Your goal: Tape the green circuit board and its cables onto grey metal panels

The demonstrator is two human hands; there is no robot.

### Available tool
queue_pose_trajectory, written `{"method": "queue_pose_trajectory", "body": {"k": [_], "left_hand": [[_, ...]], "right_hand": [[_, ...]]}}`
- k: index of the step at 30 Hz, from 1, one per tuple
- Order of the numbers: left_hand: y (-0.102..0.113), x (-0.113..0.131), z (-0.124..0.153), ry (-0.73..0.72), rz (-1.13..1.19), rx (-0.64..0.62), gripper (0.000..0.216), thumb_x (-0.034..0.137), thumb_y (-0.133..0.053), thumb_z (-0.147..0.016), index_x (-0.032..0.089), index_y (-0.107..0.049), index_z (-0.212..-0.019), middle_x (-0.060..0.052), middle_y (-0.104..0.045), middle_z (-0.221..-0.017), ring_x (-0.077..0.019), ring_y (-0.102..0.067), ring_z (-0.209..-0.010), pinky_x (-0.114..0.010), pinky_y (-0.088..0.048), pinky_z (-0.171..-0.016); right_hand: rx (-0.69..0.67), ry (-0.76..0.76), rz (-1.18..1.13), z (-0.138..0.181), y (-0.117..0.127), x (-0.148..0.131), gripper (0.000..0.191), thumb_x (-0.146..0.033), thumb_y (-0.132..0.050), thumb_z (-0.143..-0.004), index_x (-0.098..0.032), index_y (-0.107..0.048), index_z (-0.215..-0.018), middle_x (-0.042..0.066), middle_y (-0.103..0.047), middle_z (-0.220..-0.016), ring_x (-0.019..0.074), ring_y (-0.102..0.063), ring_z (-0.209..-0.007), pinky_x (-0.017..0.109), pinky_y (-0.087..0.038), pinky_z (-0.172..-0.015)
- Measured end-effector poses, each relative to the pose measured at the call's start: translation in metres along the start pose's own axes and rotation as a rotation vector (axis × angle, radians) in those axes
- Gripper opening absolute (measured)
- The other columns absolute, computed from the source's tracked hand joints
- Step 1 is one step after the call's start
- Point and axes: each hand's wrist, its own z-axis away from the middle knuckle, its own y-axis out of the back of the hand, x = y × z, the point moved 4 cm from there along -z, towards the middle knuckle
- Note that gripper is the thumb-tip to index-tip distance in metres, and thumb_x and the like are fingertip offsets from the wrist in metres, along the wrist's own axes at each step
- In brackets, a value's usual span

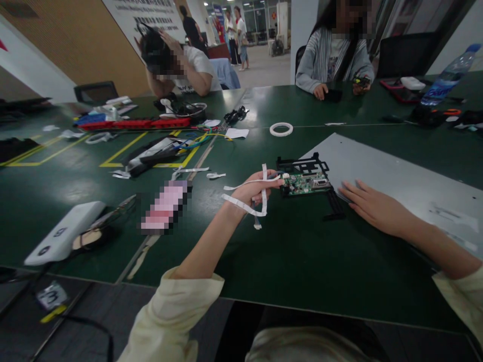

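Observation:
My left hand (253,190) is closed at the left end of a green circuit board (307,183), where a bundle of thin wires meets a white connector. The board sits in a black plastic frame (334,203) with long open arms. White strips (247,205) cross my left hand and wrist, and a small wire plug (257,225) dangles under the palm. My right hand (372,206) rests with fingers stretched out on the left edge of a large light grey panel (381,163), just right of the frame. What exactly lies inside the left fingers is partly hidden.
A roll of white tape (281,129) lies beyond the board. Left are a phone (164,206), a white power bank (64,234) and a red strip (139,123) with cables. A water bottle (449,75) stands far right. Two people sit across the green table (302,281).

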Motion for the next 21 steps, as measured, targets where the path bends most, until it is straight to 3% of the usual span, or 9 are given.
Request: {"method": "queue_pose_trajectory", "body": {"k": [4, 10, 13, 17, 21], "left_hand": [[0.001, 0.004, 0.001, -0.019, 0.003, -0.003, 0.020, 0.016, -0.066, -0.077, 0.018, -0.048, -0.085, 0.011, -0.047, -0.051, 0.0020, -0.025, -0.025, -0.014, -0.010, -0.026], [0.003, 0.004, 0.000, -0.020, 0.002, 0.015, 0.020, 0.017, -0.066, -0.077, 0.018, -0.049, -0.087, 0.011, -0.048, -0.051, 0.0019, -0.026, -0.025, -0.014, -0.010, -0.026], [0.006, 0.002, 0.000, -0.017, 0.012, 0.027, 0.022, 0.017, -0.068, -0.076, 0.018, -0.050, -0.088, 0.011, -0.046, -0.049, 0.0015, -0.025, -0.025, -0.014, -0.009, -0.026], [0.007, -0.001, 0.001, -0.005, 0.008, 0.033, 0.022, 0.018, -0.068, -0.077, 0.019, -0.050, -0.088, 0.011, -0.043, -0.048, 0.0010, -0.024, -0.025, -0.015, -0.007, -0.027], [0.006, -0.006, 0.001, 0.029, -0.026, 0.046, 0.022, 0.015, -0.069, -0.076, 0.019, -0.049, -0.084, 0.010, -0.046, -0.051, 0.0016, -0.023, -0.026, -0.016, -0.004, -0.028]], "right_hand": [[-0.020, 0.082, -0.032, -0.010, 0.007, -0.022, 0.049, -0.032, -0.032, -0.095, -0.015, -0.037, -0.141, 0.009, -0.029, -0.148, 0.0338, -0.027, -0.134, 0.052, -0.041, -0.099], [-0.012, 0.182, -0.228, -0.020, 0.021, -0.058, 0.052, -0.026, -0.037, -0.094, -0.024, -0.029, -0.145, 0.003, -0.023, -0.150, 0.0281, -0.026, -0.136, 0.046, -0.040, -0.103], [0.005, 0.230, -0.268, -0.023, 0.027, -0.078, 0.050, -0.025, -0.037, -0.094, -0.024, -0.032, -0.144, 0.004, -0.028, -0.149, 0.0257, -0.028, -0.135, 0.045, -0.037, -0.106], [-0.027, 0.342, -0.194, -0.023, 0.030, -0.110, 0.050, -0.020, -0.041, -0.092, -0.023, -0.036, -0.141, 0.003, -0.034, -0.145, 0.0290, -0.021, -0.137, 0.053, -0.029, -0.109], [-0.073, 0.469, -0.179, -0.017, 0.032, -0.138, 0.055, -0.014, -0.045, -0.087, -0.024, -0.037, -0.141, 0.001, -0.031, -0.147, 0.0284, -0.018, -0.138, 0.046, -0.040, -0.103]]}}
